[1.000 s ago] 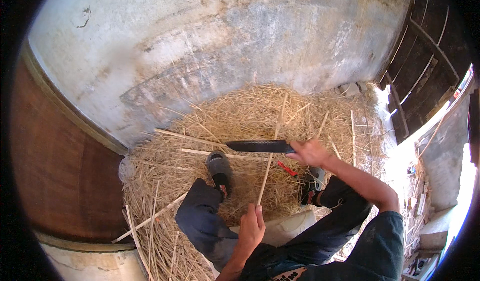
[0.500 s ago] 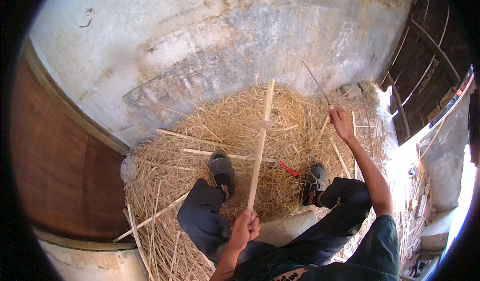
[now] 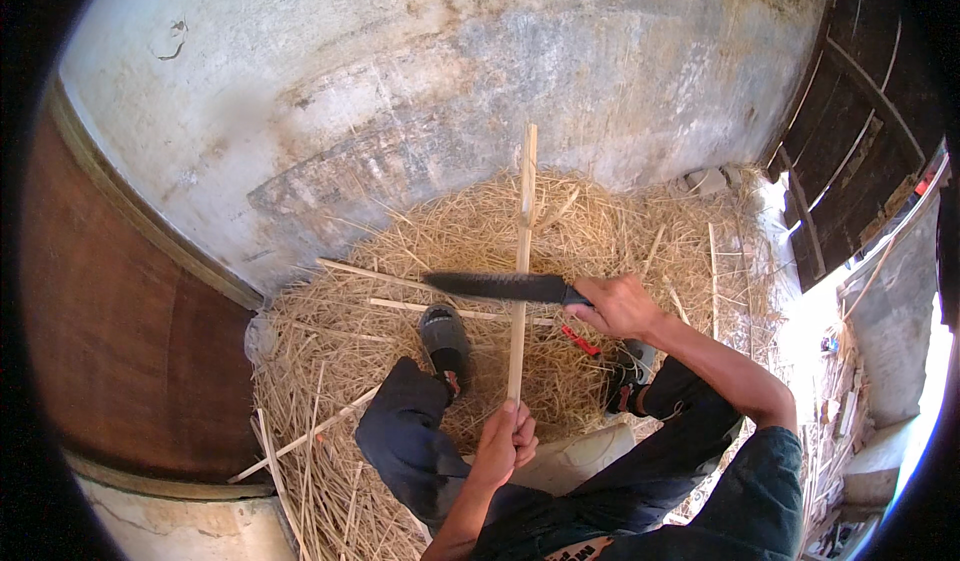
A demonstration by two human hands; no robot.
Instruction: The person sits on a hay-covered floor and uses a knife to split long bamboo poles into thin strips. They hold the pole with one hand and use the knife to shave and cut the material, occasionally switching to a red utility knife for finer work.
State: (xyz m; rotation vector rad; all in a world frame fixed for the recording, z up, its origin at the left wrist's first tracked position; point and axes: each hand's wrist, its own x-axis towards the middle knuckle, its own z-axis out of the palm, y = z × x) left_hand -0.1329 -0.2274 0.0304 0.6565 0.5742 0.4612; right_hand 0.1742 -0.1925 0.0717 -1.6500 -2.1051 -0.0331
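My left hand (image 3: 502, 443) is closed round the near end of a long pale strip of split bamboo (image 3: 518, 346), which points away from me toward the wall. Near its far half the strip has a knot-like joint. In my right hand (image 3: 618, 308) is the handle of a large knife (image 3: 500, 286) with a broad dark blade. The blade lies crosswise over the strip with its tip to the left; whether it touches the strip I cannot tell.
Straw-like shavings (image 3: 470, 226) cover the floor, with loose strips (image 3: 310, 431) at the left. A red-handled tool (image 3: 580, 339) lies near my right shoe (image 3: 632, 366). A stained wall (image 3: 400, 111) rises ahead, a brown panel (image 3: 140, 311) stands left, and a pale block (image 3: 580, 458) sits between my legs.
My right hand has brought the knife down and left from its raised position, turning the blade across the strip. The strip now stands more upright in the view, and my left hand has shifted slightly.
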